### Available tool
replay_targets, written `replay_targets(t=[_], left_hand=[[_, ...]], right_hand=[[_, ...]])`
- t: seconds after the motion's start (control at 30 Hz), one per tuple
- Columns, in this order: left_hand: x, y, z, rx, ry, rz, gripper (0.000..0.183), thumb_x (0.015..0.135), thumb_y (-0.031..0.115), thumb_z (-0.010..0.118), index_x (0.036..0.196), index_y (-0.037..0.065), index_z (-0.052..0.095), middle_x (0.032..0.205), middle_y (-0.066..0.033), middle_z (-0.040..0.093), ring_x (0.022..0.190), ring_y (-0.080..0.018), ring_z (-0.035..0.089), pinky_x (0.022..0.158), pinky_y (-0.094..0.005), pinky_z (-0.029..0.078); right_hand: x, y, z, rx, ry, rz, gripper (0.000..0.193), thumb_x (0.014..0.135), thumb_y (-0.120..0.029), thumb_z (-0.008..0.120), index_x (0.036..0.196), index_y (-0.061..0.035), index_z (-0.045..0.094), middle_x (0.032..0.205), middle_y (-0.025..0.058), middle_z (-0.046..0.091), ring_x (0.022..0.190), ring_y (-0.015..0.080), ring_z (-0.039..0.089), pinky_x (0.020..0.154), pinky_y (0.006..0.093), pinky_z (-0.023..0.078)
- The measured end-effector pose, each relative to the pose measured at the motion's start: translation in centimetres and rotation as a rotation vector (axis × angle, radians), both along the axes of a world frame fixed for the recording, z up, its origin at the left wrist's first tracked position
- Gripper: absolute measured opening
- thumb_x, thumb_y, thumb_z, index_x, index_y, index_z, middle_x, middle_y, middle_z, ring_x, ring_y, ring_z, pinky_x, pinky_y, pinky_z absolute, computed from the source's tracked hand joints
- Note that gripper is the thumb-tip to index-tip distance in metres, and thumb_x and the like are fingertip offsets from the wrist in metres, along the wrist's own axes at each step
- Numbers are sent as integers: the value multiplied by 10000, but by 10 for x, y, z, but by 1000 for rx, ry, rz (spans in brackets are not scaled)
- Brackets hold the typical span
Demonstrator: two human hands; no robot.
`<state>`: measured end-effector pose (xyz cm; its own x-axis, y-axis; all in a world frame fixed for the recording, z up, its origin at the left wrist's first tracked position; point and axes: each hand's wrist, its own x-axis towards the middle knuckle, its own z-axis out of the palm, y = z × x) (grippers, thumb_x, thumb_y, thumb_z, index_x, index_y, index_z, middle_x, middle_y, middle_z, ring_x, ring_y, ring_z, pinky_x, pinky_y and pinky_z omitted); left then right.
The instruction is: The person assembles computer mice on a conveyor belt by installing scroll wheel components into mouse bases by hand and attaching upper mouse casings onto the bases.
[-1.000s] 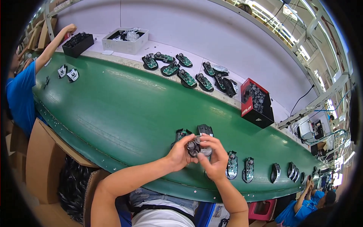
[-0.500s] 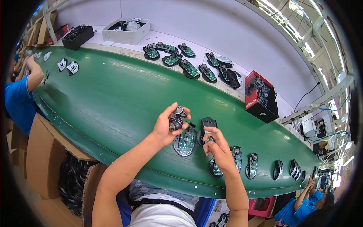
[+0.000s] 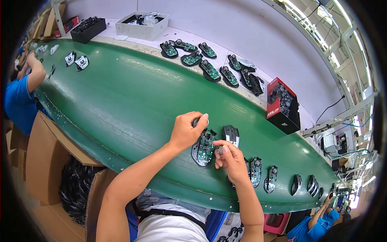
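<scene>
My left hand (image 3: 188, 130) is closed over small dark wheel parts, mostly hidden by the fingers; they look like mouse scroll wheels. It hovers by the far end of an open mouse base (image 3: 204, 149), whose green circuit board faces up. Between the thumb and fingers of my right hand (image 3: 231, 162) is one small dark scroll wheel (image 3: 219, 150), close to the right side of that base. A black mouse shell (image 3: 231, 134) lies just beyond my right hand. More mouse bases with boards (image 3: 255, 171) lie on the green belt to the right, one partly covered by my right hand.
Along the far ledge lie several mouse bases (image 3: 210, 70). A red and black box of wheels (image 3: 284, 105) stands at their right, a white box (image 3: 142, 29) and a black box (image 3: 88, 30) at their left. An open carton (image 3: 44, 161) sits near left. Co-workers flank the belt.
My left hand has turned over and closed around the wheels, which showed openly before. My right hand has shifted slightly down, with its wheel beside the board, uncovering the black shell.
</scene>
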<state>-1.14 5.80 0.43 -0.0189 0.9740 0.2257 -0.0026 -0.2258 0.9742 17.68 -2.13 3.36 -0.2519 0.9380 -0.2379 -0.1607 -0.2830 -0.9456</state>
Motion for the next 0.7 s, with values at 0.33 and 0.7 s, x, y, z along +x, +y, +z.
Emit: replay_targets(t=[0.33, 0.7], left_hand=[[1, -2, 1, 201, 204, 70, 242, 905, 198, 656, 788, -11, 684, 689, -151, 639, 574, -283, 606, 536, -384, 450], [3, -3, -1, 223, 198, 51, 282, 944, 194, 624, 785, -35, 656, 623, -113, 563, 528, -184, 521, 509, -345, 395]], right_hand=[[0, 0, -3, 234, -296, 91, 452, 991, -105, 583, 1432, -47, 507, 914, 41, 639, 761, 105, 587, 739, 257, 521], [6, 2, -7, 302, -238, -73, 249, 965, -72, 634, 1193, 11, 579, 1065, 110, 695, 925, 146, 675, 772, 254, 541]])
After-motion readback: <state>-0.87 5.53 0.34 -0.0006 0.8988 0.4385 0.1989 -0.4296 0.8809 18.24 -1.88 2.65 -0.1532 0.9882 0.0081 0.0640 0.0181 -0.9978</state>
